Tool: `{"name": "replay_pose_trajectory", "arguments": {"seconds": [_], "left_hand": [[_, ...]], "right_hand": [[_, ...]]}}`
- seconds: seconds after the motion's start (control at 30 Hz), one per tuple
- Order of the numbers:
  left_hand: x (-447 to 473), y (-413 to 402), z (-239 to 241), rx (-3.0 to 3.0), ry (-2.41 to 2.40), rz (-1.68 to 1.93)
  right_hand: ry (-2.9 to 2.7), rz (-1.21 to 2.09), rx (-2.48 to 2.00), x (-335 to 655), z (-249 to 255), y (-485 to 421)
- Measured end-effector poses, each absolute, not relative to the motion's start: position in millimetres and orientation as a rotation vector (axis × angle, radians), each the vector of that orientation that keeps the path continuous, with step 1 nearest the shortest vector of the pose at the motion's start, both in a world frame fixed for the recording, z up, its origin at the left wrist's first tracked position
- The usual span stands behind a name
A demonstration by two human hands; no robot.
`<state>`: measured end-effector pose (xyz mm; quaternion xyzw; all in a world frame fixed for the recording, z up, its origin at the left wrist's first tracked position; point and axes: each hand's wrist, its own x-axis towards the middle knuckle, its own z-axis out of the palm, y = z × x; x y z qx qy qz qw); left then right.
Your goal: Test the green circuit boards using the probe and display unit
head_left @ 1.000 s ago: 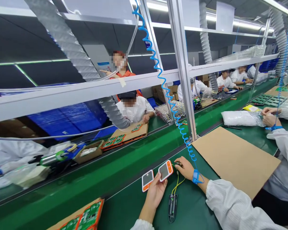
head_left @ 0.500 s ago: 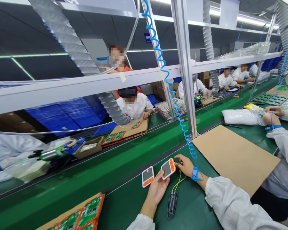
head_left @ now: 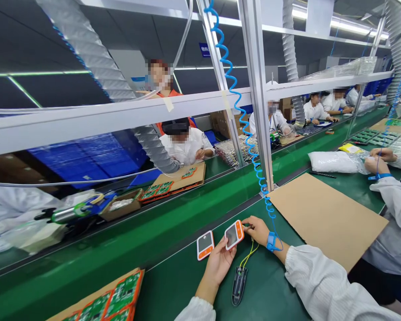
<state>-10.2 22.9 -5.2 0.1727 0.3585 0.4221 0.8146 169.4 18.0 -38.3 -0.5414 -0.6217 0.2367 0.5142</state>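
My left hand (head_left: pixel 218 266) grips the lower edge of a small white and orange device (head_left: pixel 234 234) with a grey screen, held tilted just above the green mat. My right hand (head_left: pixel 258 229), with a blue wrist strap (head_left: pixel 271 241), pinches a small dark part at the device's right side. Yellow-green wires (head_left: pixel 247 255) run from there down to a black housing (head_left: pixel 239 285) lying on the mat. A second white and orange device (head_left: pixel 205 244) lies flat to the left.
A brown cardboard sheet (head_left: pixel 324 214) lies to the right, beyond it a white bag (head_left: pixel 334 162) and a neighbour's hands (head_left: pixel 377 161). Green circuit boards in orange frames (head_left: pixel 118 298) sit at lower left. A coiled blue cord (head_left: pixel 243 125) hangs by an aluminium post (head_left: pixel 259 89). Workers sit across the green conveyor (head_left: pixel 173 218).
Both hands stay on the device with barely any shift. The view has drifted slightly, so everything sits a little higher and further left.
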Motion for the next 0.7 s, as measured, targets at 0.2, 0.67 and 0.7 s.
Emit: {"name": "replay_pose_trajectory", "arguments": {"seconds": [0.2,0.67,0.7], "left_hand": [[-13.5,19.5,-3.1,0.348,0.628,0.974],[-14.2,28.3,2.7,0.368,0.752,1.075],[-13.9,28.0,3.6,0.382,0.751,1.081]], "right_hand": [[-1.576,0.48,-1.353,170.0,-35.8,16.1],[-1.628,0.551,-1.592,174.1,-32.1,24.5],[-1.645,0.551,-1.585,174.7,-30.8,23.9]]}}
